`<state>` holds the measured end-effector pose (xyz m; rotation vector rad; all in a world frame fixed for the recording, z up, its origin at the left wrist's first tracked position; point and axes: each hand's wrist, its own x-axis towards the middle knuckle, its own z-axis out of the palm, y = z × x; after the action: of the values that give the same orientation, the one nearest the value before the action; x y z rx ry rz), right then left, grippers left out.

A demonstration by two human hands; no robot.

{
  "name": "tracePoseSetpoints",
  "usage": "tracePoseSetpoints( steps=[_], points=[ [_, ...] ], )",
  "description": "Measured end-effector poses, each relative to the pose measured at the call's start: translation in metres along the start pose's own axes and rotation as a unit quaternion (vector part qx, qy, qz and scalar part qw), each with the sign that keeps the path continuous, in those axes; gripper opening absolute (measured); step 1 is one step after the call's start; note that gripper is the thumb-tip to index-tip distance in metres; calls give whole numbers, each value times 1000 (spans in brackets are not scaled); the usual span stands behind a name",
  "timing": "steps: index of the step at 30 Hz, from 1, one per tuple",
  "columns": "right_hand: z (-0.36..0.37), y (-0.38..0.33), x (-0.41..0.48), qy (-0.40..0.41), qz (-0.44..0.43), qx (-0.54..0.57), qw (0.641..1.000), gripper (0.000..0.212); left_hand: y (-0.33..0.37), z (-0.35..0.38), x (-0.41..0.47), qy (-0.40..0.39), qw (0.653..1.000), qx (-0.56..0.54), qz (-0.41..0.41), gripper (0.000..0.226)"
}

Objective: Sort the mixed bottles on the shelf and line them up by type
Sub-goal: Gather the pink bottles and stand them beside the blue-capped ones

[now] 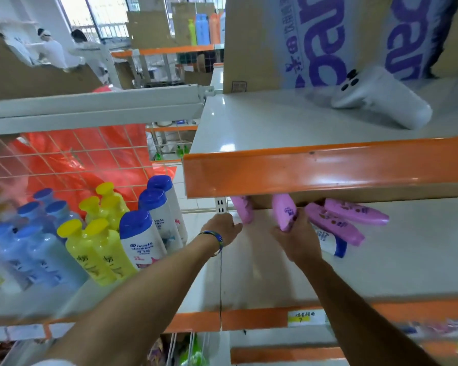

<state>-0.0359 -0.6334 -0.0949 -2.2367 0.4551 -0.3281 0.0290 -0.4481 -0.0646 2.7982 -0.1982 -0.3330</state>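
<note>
My right hand [298, 240] grips an upright pink bottle [283, 211] on the white middle shelf [381, 260]. My left hand [221, 228] touches the base of another upright pink bottle [243, 208] to its left; the grip is unclear. Two more pink bottles [354, 211] lie flat to the right. A white bottle with a blue cap [333, 245] lies partly hidden behind my right hand. On the left shelf stand white Head & Shoulders bottles [143, 239], yellow bottles [101, 249] and blue bottles [37, 249], grouped by type.
The orange edge of the upper shelf [328, 170] hides the pink bottles' tops. On that upper shelf lie a white handheld device [381, 99] and a cardboard box [328, 40]. A wire grid with red plastic [72, 165] backs the left shelf. People stand far back left.
</note>
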Motion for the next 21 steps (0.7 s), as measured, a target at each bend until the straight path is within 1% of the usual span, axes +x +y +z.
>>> tracePoseSetpoints(
  steps=[1,2,4,5,6,7,8,9,10,12,14,16,18,21],
  points=[
    [-6,8,-3,4,0,-6,1000,63,4,2,9,0,999,-39,-8,43],
    [-13,14,-7,6,3,-7,1000,63,10,2,17,11,995,-100,-20,49],
    [-27,25,-15,12,12,11,1000,63,23,-2,29,39,970,-234,-58,57],
    [-34,29,-19,18,12,19,1000,62,30,-5,34,49,955,-284,-74,55],
    [-40,33,-23,22,7,22,999,60,35,-6,40,58,939,-328,-85,46],
    [-45,37,-27,25,3,22,999,57,39,-8,43,63,929,-354,-91,31],
    [-49,41,-30,25,-3,22,999,55,41,-9,43,68,919,-377,-88,23],
    [-53,43,-34,24,-6,20,999,55,42,-8,44,71,908,-404,-88,26],
    [-56,44,-38,21,-11,18,1000,56,41,-6,43,77,900,-421,-81,25],
    [-61,46,-44,6,-12,22,1000,53,39,3,41,71,891,-444,-54,15],
    [-62,45,-48,-13,-1,35,999,45,36,15,34,46,886,-461,-8,19],
    [-60,41,-48,-24,11,53,998,37,36,24,16,41,882,-470,14,25],
    [-53,37,-47,-39,12,68,997,35,34,29,-3,55,866,-496,25,23],
    [-43,26,-46,-60,3,99,993,35,23,30,-24,69,850,-522,13,14]
  ],
)
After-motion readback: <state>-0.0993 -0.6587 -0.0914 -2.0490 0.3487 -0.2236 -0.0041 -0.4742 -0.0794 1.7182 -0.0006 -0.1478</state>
